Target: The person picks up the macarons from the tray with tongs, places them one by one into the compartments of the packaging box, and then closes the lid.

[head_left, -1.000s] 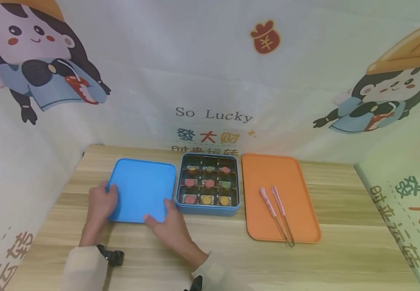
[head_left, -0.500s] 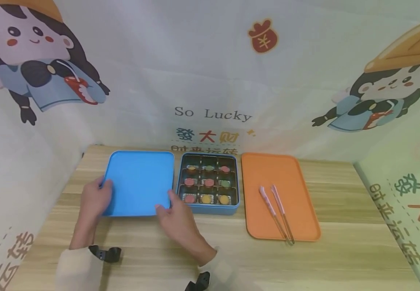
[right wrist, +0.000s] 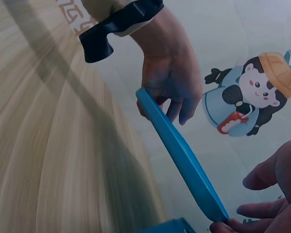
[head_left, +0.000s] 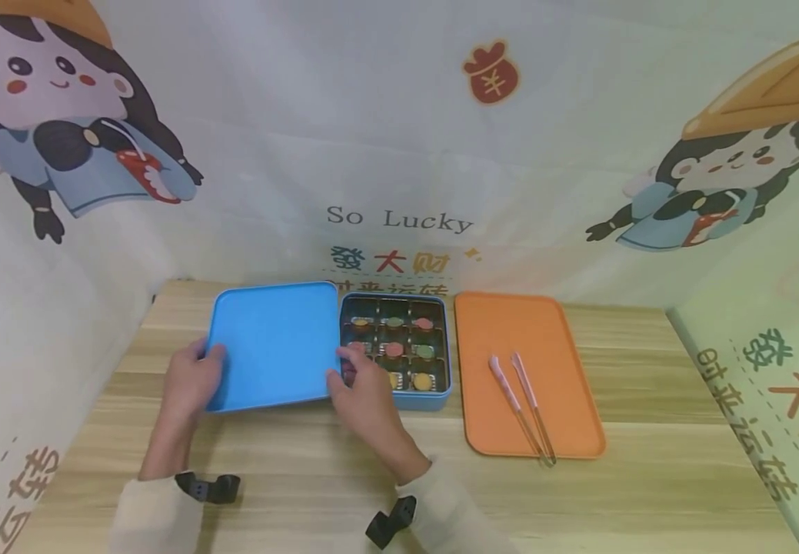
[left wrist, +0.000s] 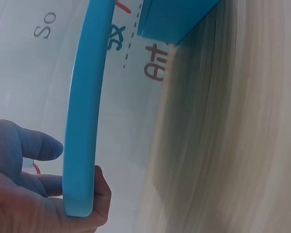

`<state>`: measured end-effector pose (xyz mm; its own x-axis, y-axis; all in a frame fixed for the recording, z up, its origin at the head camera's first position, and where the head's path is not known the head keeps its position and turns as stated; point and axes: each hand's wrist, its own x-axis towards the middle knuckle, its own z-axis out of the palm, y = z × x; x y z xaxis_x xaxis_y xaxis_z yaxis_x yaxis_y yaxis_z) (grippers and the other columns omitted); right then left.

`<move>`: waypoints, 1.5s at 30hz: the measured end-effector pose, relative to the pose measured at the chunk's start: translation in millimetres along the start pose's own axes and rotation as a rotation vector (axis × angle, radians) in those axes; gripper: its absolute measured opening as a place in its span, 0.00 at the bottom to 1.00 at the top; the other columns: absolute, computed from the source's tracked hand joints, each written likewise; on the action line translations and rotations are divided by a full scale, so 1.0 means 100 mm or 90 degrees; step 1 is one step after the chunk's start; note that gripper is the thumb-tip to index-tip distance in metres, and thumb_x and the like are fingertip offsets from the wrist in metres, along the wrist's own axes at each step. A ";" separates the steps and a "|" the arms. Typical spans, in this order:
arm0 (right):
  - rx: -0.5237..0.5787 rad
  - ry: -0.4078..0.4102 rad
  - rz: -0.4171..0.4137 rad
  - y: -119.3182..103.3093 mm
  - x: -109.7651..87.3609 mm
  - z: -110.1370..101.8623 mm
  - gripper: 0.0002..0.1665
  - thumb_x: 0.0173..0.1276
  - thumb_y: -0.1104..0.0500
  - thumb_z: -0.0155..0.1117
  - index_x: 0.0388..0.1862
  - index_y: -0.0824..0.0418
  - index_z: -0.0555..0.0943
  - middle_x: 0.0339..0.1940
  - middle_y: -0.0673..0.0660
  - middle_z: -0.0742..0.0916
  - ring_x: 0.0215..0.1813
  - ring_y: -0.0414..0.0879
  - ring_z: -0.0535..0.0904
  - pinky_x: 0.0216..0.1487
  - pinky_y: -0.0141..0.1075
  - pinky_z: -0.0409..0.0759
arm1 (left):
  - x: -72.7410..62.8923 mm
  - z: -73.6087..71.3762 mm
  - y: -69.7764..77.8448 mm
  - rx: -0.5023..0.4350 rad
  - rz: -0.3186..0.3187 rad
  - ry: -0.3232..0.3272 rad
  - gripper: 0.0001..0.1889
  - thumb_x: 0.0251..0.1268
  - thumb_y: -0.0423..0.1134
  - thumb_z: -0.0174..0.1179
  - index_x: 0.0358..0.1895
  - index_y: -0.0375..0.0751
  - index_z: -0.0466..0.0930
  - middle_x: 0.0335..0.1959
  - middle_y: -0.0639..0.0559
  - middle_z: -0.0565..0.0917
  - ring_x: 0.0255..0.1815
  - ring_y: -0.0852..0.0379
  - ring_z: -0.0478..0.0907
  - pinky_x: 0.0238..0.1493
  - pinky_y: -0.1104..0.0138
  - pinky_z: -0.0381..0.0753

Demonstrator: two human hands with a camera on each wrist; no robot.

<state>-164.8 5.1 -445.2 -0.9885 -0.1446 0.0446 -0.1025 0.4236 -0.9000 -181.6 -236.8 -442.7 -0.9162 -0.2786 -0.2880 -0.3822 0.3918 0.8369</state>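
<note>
A square blue lid [head_left: 274, 346] is held raised over the left part of the table, its right side tilted up. My left hand [head_left: 193, 381] grips its left edge; in the left wrist view, fingers curl under the rim with the thumb [left wrist: 42, 144] near the upper face. My right hand [head_left: 371, 400] holds the near right corner, fingers touching it from below in the right wrist view. Just right of the lid stands an uncovered blue box [head_left: 421, 401] with a dark divided insert. Small round pink, yellow and green pieces [head_left: 394, 350] sit in its compartments, some hidden behind my right hand.
An orange tray [head_left: 531, 323] lies right of the box. Tongs [head_left: 525, 408] with pink-tipped arms rest on it, their bent end over its near edge. The wooden table [head_left: 655, 431] ends at a printed cloth backdrop [head_left: 261, 208] behind.
The lid has risen from the table and shifted right toward the box, its right side tipping up. Both hands moved with it, the right hand now covering part of the box's near left corner.
</note>
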 end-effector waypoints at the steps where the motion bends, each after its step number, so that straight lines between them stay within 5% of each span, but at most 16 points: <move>1: 0.004 0.005 -0.004 0.02 0.01 -0.01 0.22 0.73 0.58 0.59 0.62 0.65 0.79 0.51 0.61 0.86 0.50 0.48 0.82 0.54 0.44 0.82 | 0.00 0.01 0.01 0.000 0.000 0.002 0.33 0.80 0.48 0.35 0.78 0.31 0.47 0.77 0.28 0.52 0.77 0.30 0.50 0.73 0.38 0.54; 9: 0.007 0.034 -0.027 0.15 0.07 -0.12 0.21 0.70 0.62 0.60 0.60 0.69 0.80 0.45 0.60 0.86 0.42 0.44 0.82 0.46 0.34 0.82 | -0.06 0.13 0.11 -0.012 0.021 0.006 0.31 0.79 0.45 0.36 0.77 0.30 0.51 0.75 0.28 0.57 0.76 0.32 0.54 0.73 0.40 0.56; 27: -0.055 0.043 -0.038 0.32 0.15 -0.42 0.22 0.70 0.64 0.57 0.60 0.73 0.78 0.40 0.62 0.83 0.43 0.51 0.78 0.46 0.41 0.78 | -0.09 0.34 0.29 0.038 0.097 -0.030 0.29 0.80 0.42 0.38 0.75 0.25 0.54 0.75 0.28 0.58 0.78 0.34 0.52 0.75 0.41 0.54; 37: -0.084 0.031 -0.028 0.35 0.18 -0.63 0.14 0.73 0.59 0.57 0.45 0.68 0.84 0.33 0.58 0.77 0.34 0.46 0.72 0.32 0.33 0.68 | -0.13 0.38 0.37 0.043 0.104 -0.067 0.29 0.81 0.45 0.37 0.75 0.28 0.53 0.75 0.28 0.57 0.77 0.34 0.54 0.74 0.42 0.57; 41: -0.068 0.034 -0.024 0.31 0.18 -0.75 0.21 0.73 0.58 0.57 0.59 0.67 0.82 0.37 0.60 0.81 0.36 0.48 0.75 0.32 0.34 0.73 | -0.17 0.37 0.42 0.038 0.111 -0.072 0.30 0.81 0.48 0.37 0.76 0.32 0.54 0.76 0.28 0.55 0.75 0.33 0.56 0.72 0.41 0.59; 45: -0.063 0.045 -0.035 0.27 0.18 -0.86 0.24 0.74 0.57 0.57 0.64 0.66 0.77 0.57 0.65 0.83 0.53 0.54 0.82 0.50 0.41 0.84 | -0.21 0.34 0.49 0.037 0.136 -0.074 0.32 0.80 0.54 0.35 0.77 0.38 0.55 0.75 0.30 0.58 0.67 0.37 0.63 0.62 0.46 0.70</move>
<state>-195.2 90.6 -431.3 -0.9861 -0.1085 0.1256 -0.1635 0.5032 -0.8486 -185.1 -181.7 -412.0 -0.9832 -0.0823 -0.1628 -0.1822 0.4821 0.8569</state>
